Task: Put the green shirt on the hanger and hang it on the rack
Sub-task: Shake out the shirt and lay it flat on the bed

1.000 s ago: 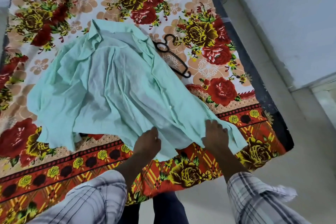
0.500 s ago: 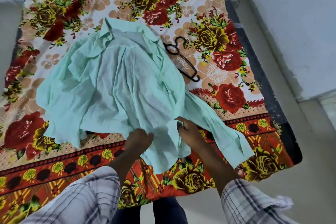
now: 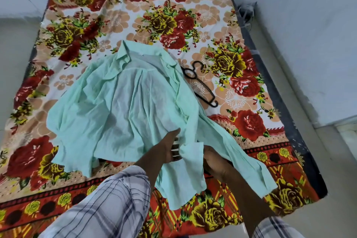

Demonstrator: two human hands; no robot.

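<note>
Both hands, left hand [image 3: 170, 149] and right hand [image 3: 213, 162], seemingly grip the green shirt [image 3: 125, 106] hem; hanger [image 3: 201, 83] beside it on bedsheet [image 3: 231, 31]

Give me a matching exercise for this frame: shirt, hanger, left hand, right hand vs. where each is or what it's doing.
Column 1:
1. green shirt
2. black hanger
3. left hand
4. right hand

Column 2:
A. lies bare on the floral bedsheet, beside the shirt's collar end
B. partly hidden behind a lifted fold of the hem
C. spread across the bed, collar away from the person
D. on top of the fabric near the hem, fingers spread

Pairs: 1-C, 2-A, 3-D, 4-B
</note>
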